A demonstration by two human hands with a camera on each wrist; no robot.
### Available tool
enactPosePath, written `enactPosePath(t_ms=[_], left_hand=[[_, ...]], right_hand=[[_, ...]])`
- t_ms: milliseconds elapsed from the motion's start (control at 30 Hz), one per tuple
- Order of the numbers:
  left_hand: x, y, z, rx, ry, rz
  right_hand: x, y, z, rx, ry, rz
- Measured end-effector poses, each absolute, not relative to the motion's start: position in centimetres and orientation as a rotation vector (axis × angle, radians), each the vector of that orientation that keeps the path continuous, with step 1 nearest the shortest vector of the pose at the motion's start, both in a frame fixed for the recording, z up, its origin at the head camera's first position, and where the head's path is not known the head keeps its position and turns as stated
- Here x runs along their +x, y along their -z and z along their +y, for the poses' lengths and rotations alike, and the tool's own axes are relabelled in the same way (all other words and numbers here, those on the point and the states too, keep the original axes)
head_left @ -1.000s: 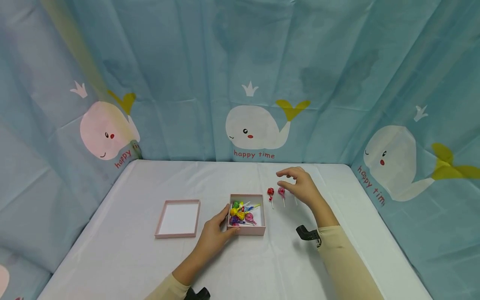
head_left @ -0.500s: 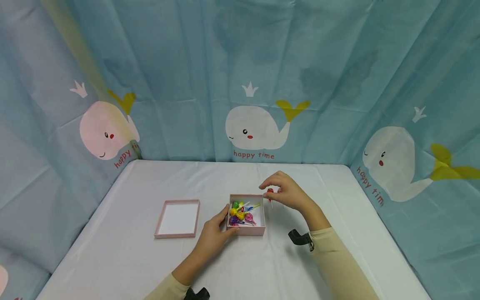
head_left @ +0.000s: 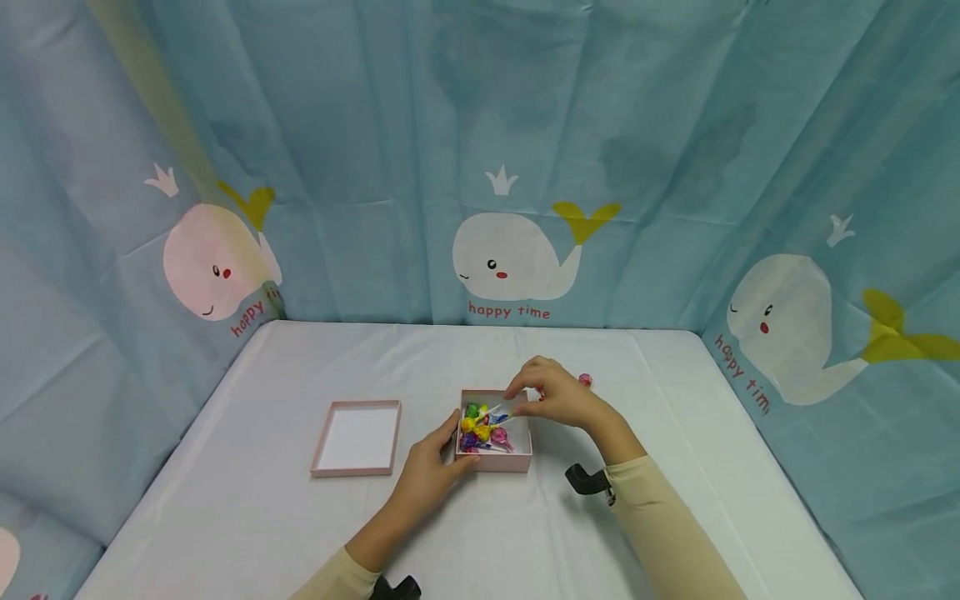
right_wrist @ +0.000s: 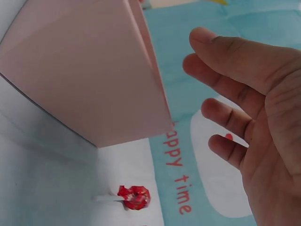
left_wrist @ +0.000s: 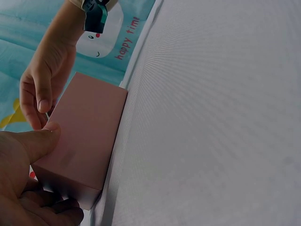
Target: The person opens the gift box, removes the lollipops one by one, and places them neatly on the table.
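A pink box [head_left: 495, 463] without its lid stands on the table, with several wrapped lollipops [head_left: 482, 432] in its left and middle part. My left hand [head_left: 429, 463] grips the box at its near left corner, thumb on the near wall and fingers along the left side. Over the box's right rim is my right hand [head_left: 558, 398], thumb and fingers bent and apart; nothing shows between them in the right wrist view. A red lollipop [right_wrist: 136, 197] lies on the table beside the box. Right of my right hand shows a pink lollipop [head_left: 585, 380].
The box lid [head_left: 356, 438] lies with its white inside up, left of the box. A white cloth [head_left: 247, 517] covers the table. Blue curtains [head_left: 360, 167] printed with whales hang behind and at both sides.
My right hand has moved left and nearer, from above the loose lollipops to the box's right rim. A pink lollipop on the right has come into sight. My left hand stays on the box.
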State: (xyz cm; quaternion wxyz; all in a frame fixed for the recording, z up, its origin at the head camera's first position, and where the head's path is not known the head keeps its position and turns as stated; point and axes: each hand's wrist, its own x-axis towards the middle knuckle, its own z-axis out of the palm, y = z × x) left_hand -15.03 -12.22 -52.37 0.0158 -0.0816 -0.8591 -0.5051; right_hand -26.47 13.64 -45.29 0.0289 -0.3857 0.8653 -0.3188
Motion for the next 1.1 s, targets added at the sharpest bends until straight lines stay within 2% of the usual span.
enactPosePath(t_ms=[333,1100], left_hand=[[-15.0,52.5,-12.3,-0.271,1.586,-2.659],[-15.2,52.4,-12.4,-0.278,1.584,-2.636]], right_hand=[[-26.4,46.4,12.9,-1.201,0.849,2.700],[-26.5,47.9,11.1,-1.125,0.852,2.526]])
